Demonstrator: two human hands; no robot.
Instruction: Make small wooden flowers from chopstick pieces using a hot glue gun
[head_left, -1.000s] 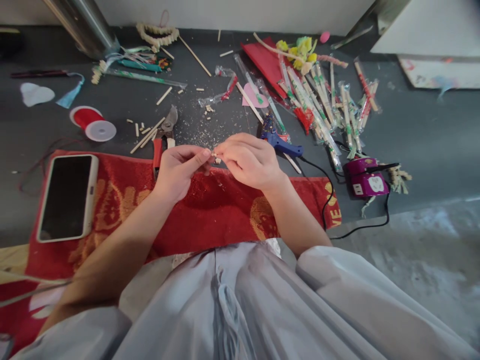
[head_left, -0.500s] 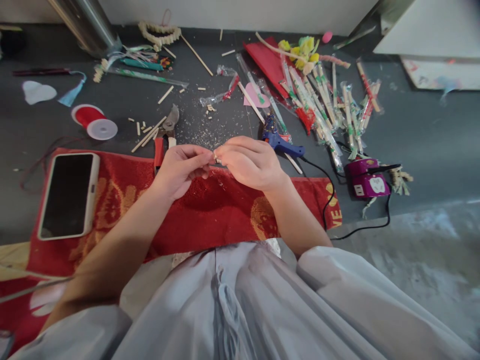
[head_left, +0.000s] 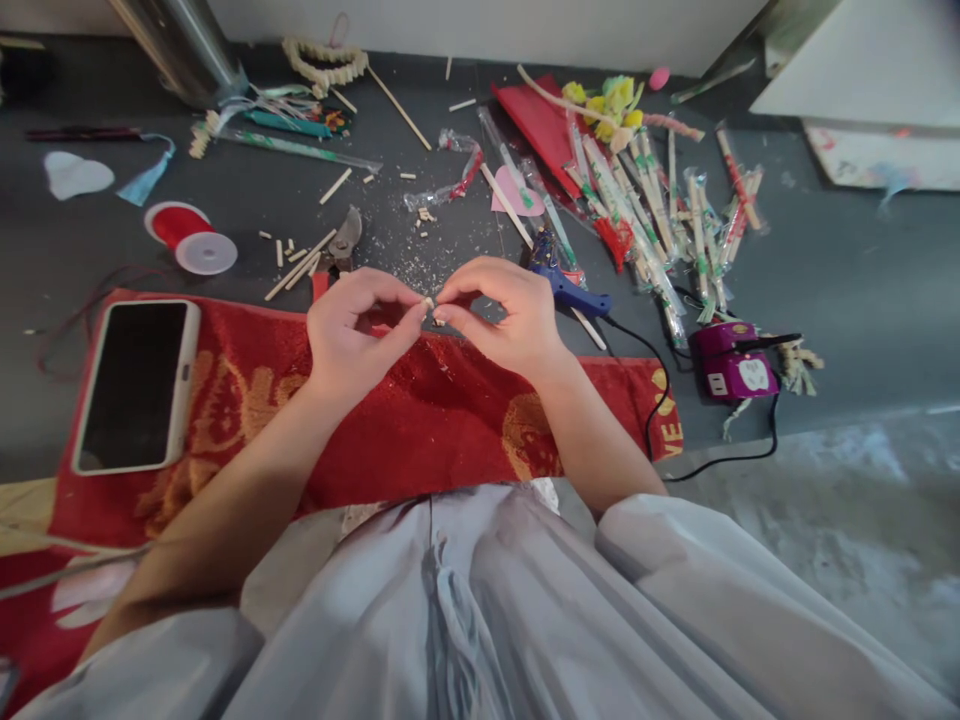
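My left hand [head_left: 352, 335] and my right hand [head_left: 502, 315] meet over the far edge of a red towel [head_left: 420, 420]. Both pinch a tiny pale wooden piece [head_left: 430, 310] between thumb and fingertips, the fingers curled. Just beyond the hands lie red-handled pruning shears [head_left: 335, 255] with cut wooden stick bits [head_left: 296, 265] beside them, and a blue glue gun [head_left: 574, 290] to the right. Sawdust and small chips are scattered on the dark floor ahead.
A phone [head_left: 135, 385] lies on the towel's left end. A red thread spool [head_left: 191, 240] sits further left. Wrapped chopsticks [head_left: 660, 215] and red paper [head_left: 536, 125] pile at the right, with a purple power socket [head_left: 731, 360] and black cable. A metal post [head_left: 180, 45] stands at the back left.
Both hands have lifted slightly and their fingers have arched into a finer pinch on the small piece. The view has shifted a little.
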